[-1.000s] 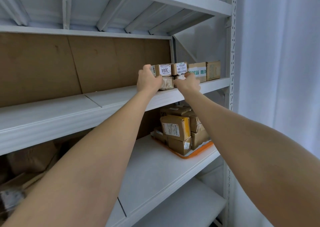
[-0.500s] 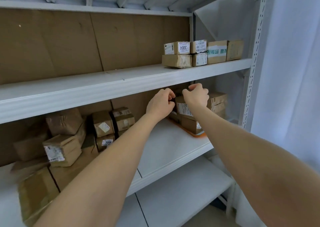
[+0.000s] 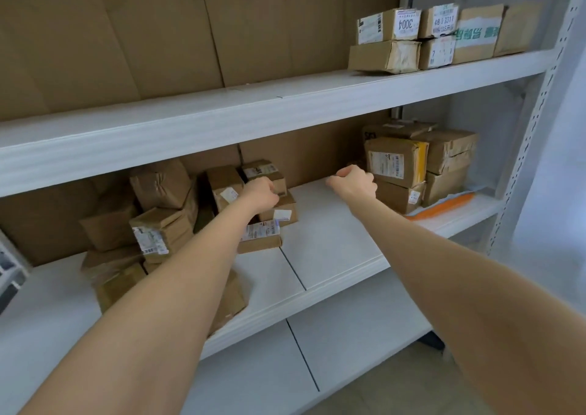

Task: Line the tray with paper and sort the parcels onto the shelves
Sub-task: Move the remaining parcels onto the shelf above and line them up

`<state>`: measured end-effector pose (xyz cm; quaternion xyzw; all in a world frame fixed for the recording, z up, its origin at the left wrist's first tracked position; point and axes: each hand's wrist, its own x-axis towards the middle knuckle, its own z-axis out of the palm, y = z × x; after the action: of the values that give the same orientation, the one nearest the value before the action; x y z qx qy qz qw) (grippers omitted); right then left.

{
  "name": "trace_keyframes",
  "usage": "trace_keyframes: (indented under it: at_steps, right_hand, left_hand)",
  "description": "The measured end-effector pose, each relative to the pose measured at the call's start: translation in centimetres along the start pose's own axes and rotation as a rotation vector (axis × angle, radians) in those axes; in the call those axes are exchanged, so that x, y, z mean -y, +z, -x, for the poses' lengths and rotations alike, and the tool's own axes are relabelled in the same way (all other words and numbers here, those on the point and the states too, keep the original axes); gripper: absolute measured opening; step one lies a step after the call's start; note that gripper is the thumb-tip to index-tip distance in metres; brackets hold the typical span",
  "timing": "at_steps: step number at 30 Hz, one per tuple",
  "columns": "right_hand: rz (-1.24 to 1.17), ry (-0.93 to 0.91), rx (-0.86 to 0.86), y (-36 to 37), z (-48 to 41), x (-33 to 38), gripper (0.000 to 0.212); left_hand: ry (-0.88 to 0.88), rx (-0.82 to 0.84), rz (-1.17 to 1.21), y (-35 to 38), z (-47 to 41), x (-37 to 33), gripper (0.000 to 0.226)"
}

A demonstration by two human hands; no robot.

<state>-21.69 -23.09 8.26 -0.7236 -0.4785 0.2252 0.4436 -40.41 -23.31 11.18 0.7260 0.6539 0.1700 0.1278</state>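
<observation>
left hand (image 3: 260, 192) curled at the loose heap (image 3: 161, 227) left of the orange tray (image 3: 444, 208), grip unclear; right hand (image 3: 354, 181) fisted, empty, just left of the tray stack (image 3: 393, 161). risk: tugging one parcel could topple the leaning heap off the shelf (image 3: 333, 240).

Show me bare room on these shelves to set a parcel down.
Middle white shelf: bare board between the heap of brown cardboard parcels on the left and the stack on the orange tray on the right. Top shelf: bare left of the labelled row of boxes. Bottom shelf: bare in view. Crowded: that heap and the tray.
</observation>
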Motion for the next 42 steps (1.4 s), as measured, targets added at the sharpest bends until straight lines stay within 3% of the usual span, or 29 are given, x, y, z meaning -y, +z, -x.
trace_keyframes:
  at_steps: [9,14,17,23,27,33,37,40,42]
  right_hand:
    - [0.093,0.029,0.182,9.3,1.3,1.1,0.043]
    - [0.15,0.034,0.265,13.2,1.6,1.2,0.038]
    - [0.164,0.074,0.295,14.6,1.5,0.9,0.044]
    - [0.232,0.125,0.315,16.7,0.6,0.1,0.04]
    - [0.199,0.14,0.348,18.1,0.6,1.1,0.034]
    - [0.064,0.063,0.474,21.1,1.8,4.2,0.029]
    - [0.038,-0.006,0.588,23.3,3.6,6.5,0.028]
    - [-0.031,0.033,0.719,24.3,5.1,7.9,0.018]
    - [-0.069,0.077,0.771,24.8,6.0,8.6,0.023]
  left_hand:
    - [-0.106,0.1,-0.076,-0.7,-2.4,7.9,0.04]
    - [-0.144,0.181,-0.028,1.1,-4.0,10.6,0.012]
    - [-0.153,0.216,-0.015,2.6,-4.8,11.5,0.041]
    - [-0.144,0.231,0.029,4.7,-6.3,12.6,0.033]
    - [-0.096,0.114,0.018,4.1,-7.0,13.2,0.043]
    - [-0.01,-0.319,-0.216,-0.9,-6.7,15.5,0.028]
    - [-0.203,-0.414,-0.356,-4.2,-5.6,18.9,0.04]
    - [-0.425,-0.315,-0.411,-5.5,-4.4,21.5,0.055]
    - [-0.521,-0.245,-0.407,-5.8,-4.0,22.8,0.053]
